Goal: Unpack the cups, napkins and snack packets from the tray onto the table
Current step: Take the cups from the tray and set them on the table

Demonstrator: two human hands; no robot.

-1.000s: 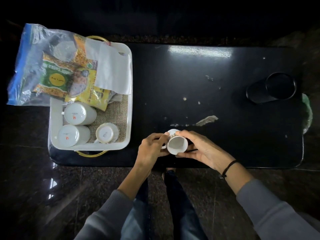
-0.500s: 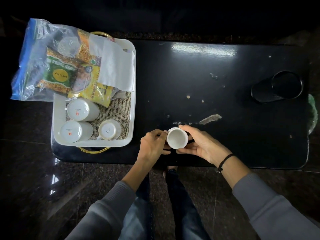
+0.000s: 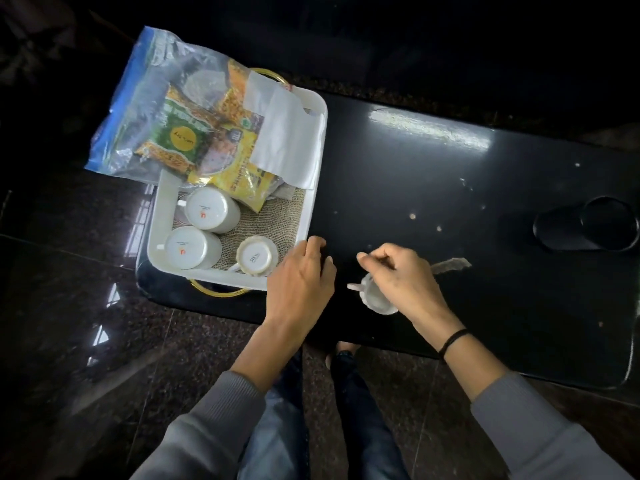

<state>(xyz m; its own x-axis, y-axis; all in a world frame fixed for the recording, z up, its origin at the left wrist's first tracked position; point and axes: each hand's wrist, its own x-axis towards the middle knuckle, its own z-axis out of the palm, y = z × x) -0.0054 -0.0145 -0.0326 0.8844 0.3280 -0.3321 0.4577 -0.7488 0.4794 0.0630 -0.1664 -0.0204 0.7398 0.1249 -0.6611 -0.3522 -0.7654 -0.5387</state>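
A white tray point(image 3: 154, 216) sits on the left end of the black table point(image 3: 415, 174). In it stand three white cups upside down: two mugs point(image 3: 211, 209) point(image 3: 192, 248) and a smaller cup point(image 3: 258, 259). A white napkin point(image 3: 285, 143) and a yellow snack packet point(image 3: 242, 176) lie at the tray's far end. A clear bag with more snack packets point(image 3: 173, 133) hangs over its far-left rim. Another white cup point(image 3: 375, 297) is on the table near the front edge, and my right hand point(image 3: 401, 282) holds it from above. My left hand point(image 3: 301, 271) hovers by the tray's near-right corner, fingers loosely curled and holding nothing.
A black cup point(image 3: 585, 225) lies on its side at the table's right end. Pale scuffs and a torn patch point(image 3: 450, 265) mark the tabletop. Dark polished floor surrounds the table; my legs are below the front edge.
My left hand has let go of the white cup and moved left toward the tray. My right hand has shifted over the cup, which is now lower on the table.
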